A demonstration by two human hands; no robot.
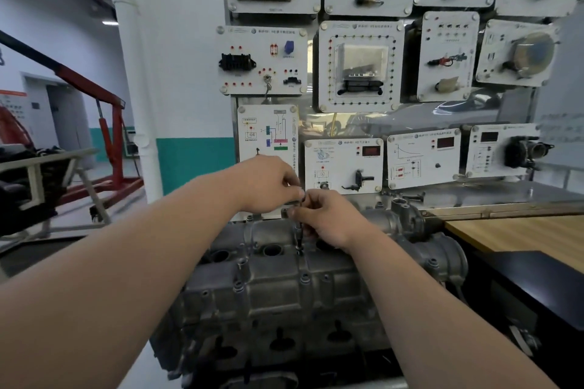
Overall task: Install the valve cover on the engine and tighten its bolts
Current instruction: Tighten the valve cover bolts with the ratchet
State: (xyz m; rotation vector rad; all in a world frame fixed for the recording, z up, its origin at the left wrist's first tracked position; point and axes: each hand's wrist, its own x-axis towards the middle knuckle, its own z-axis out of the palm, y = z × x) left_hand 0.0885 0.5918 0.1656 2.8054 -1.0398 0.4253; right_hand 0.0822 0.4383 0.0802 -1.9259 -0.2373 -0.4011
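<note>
Both hands meet at the far edge of the valve cover (278, 287), which sits atop the engine (268, 341). Left hand (268, 185) pinches the driver's top, right hand (328, 218) grips the slim driver (299, 235), seemingly on a bolt.

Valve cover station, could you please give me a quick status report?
Left hand and right hand both gripping a slim driver tool, upright on a far-side bolt. Valve cover seated on engine. Nothing in the way.
</note>
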